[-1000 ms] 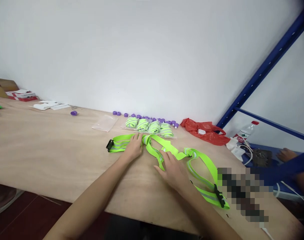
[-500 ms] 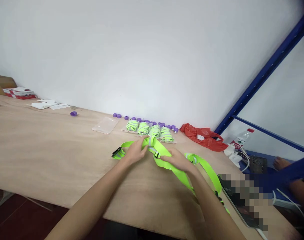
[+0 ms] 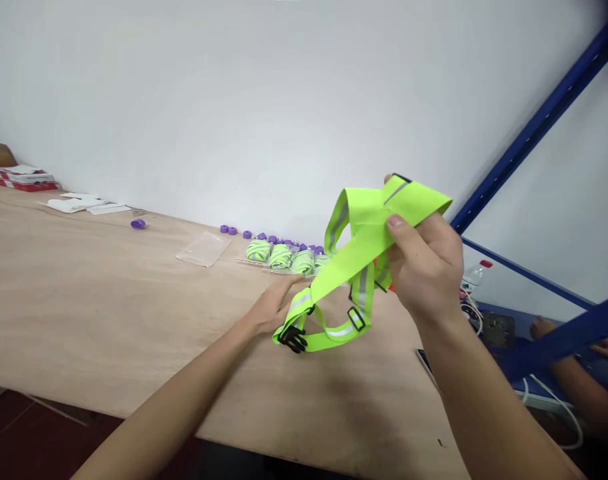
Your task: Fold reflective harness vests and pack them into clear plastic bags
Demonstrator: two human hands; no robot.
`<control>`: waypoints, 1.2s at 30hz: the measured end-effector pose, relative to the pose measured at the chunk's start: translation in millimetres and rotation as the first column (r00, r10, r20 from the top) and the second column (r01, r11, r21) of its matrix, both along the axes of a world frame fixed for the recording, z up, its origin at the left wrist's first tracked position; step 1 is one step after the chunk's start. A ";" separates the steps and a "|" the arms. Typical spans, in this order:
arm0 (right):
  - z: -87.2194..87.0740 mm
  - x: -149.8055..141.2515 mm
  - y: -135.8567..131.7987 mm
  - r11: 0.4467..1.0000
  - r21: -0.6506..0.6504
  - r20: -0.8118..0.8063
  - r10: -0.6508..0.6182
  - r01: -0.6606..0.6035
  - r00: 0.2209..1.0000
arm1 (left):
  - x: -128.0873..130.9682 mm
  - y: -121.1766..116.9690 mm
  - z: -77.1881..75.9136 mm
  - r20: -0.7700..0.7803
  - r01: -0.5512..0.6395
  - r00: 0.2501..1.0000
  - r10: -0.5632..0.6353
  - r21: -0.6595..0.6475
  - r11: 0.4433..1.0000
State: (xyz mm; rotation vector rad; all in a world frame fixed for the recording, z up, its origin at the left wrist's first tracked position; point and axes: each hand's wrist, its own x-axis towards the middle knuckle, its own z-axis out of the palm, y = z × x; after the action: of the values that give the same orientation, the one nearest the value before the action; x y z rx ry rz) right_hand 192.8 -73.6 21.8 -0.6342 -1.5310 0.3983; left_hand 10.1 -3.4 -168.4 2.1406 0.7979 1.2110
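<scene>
A neon-yellow reflective strap harness (image 3: 351, 257) with grey stripes hangs above the table. My right hand (image 3: 427, 267) is closed on its upper part, the thumb pressed flat on the wide band. Lower and to the left, my left hand (image 3: 271, 310) is at the harness's lower end, thumb and fingers around the strap edge; the fingertips are partly hidden. Close by that hand dangles a black buckle (image 3: 294, 339). A black slider (image 3: 357, 319) sits on the hanging loop. Behind are several bagged, coiled reflective straps (image 3: 280, 257), partly covered by the harness.
A flat clear bag (image 3: 204, 249) lies left of the bagged straps. Several purple caps (image 3: 261, 236) line the wall. White papers (image 3: 79, 203) and a red-white box (image 3: 21, 179) are far left. At right stand a blue rack (image 3: 534, 140) and a bottle (image 3: 477, 277); another person's arm (image 3: 574, 380) shows there.
My right hand has lifted the harness off the table, up and to the right. My left hand has shifted slightly right with the lower end. The view has turned slightly right.
</scene>
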 end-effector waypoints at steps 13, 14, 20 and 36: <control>-17.4 21.1 84.5 0.796 0.083 0.849 -0.372 0.600 0.376 | -9.3 -8.9 12.6 0.376 0.640 0.516 -0.770 -0.766 0.055; -25.7 23.6 88.8 0.805 0.007 0.887 -0.279 0.593 0.368 | -11.7 -8.4 15.1 0.350 0.637 0.528 -0.774 -0.766 0.089; -81.5 60.4 71.9 0.799 -0.072 0.838 -0.276 0.597 0.471 | -18.1 0.1 17.0 0.367 0.654 0.687 -0.628 -0.688 0.314; -219.7 120.9 56.8 0.569 -0.556 0.688 -0.095 0.606 0.720 | 35.0 -37.6 2.0 -0.560 0.292 0.732 -0.388 -0.257 0.921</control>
State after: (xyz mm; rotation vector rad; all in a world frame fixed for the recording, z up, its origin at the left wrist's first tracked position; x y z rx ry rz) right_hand 313.7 -16.8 -197.9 -1.9020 -1.7153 0.5426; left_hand 45.1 -41.0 -166.4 2.4237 0.6641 0.2458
